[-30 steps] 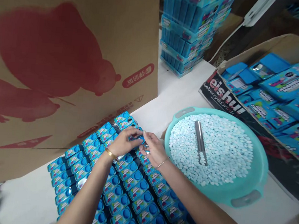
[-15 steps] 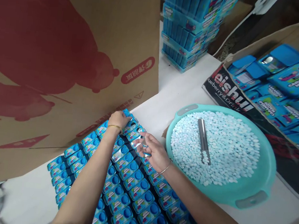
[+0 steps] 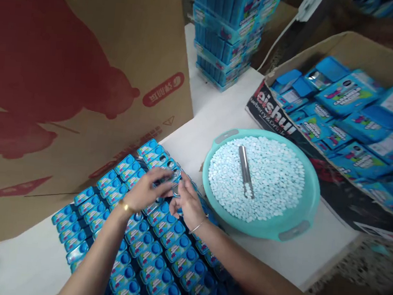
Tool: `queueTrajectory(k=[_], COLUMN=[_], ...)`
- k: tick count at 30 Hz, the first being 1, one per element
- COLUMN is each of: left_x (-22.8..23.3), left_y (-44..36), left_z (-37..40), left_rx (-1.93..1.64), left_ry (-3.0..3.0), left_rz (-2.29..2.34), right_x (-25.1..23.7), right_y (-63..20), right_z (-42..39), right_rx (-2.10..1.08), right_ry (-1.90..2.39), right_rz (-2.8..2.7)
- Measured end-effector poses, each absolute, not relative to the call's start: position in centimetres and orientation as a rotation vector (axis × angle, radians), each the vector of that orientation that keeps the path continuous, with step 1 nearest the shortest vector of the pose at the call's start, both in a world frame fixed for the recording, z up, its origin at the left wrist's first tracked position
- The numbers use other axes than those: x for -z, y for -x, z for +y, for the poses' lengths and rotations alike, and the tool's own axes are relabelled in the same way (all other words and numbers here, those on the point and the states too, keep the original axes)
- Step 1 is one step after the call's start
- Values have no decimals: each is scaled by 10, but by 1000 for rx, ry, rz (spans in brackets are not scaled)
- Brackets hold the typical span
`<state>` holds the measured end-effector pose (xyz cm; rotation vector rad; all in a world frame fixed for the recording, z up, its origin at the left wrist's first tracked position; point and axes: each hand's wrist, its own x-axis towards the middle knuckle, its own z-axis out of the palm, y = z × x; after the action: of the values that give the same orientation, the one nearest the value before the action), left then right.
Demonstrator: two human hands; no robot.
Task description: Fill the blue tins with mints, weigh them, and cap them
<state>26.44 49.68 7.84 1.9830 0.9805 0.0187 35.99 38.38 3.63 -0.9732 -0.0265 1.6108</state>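
Over the far end of the rows of blue candy tins (image 3: 161,255), my two hands meet. My left hand (image 3: 145,190) is bent, its thumb and fingers drawn together close to the other hand's fingertips; what it pinches, if anything, is hidden. A small shiny round piece (image 3: 176,190), apparently clear, shows at the fingers of my right hand (image 3: 188,201), which is curled with its thumb up. Most tins have a round blue cap on a printed top. Beneath and just beyond my hands, a few tins show dark or shiny round openings instead of caps.
Right of the tins, a turquoise basin (image 3: 312,186) holds many pale blue candies, with metal tongs (image 3: 246,173) lying on them. A carton (image 3: 273,109) of blue packets stands behind it. Stacked blue packs (image 3: 227,44) are at the back. A large cardboard box (image 3: 150,45) borders the left.
My left hand has drawn back from the far tins towards my right hand, and they now nearly touch. The right fingers are more curled. The view has shifted right.
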Motion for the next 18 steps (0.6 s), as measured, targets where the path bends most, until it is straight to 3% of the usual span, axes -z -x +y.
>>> queueTrajectory(k=[8,14,18], left_x=[-78,-60,-50], left_y=[-233,-252,-274], left_z=[446,478,524], left_rx=[-79,-146,127], left_ry=[-2101,-1910,-1948], left_rz=[1098,1468,1697], right_x=[-50,-55,-48], right_y=[-337,-346,-355], right_z=[380,363,353], right_rx=[-1811,-1795,-1779], right_ry=[802,831,780], right_rz=[132,443,415])
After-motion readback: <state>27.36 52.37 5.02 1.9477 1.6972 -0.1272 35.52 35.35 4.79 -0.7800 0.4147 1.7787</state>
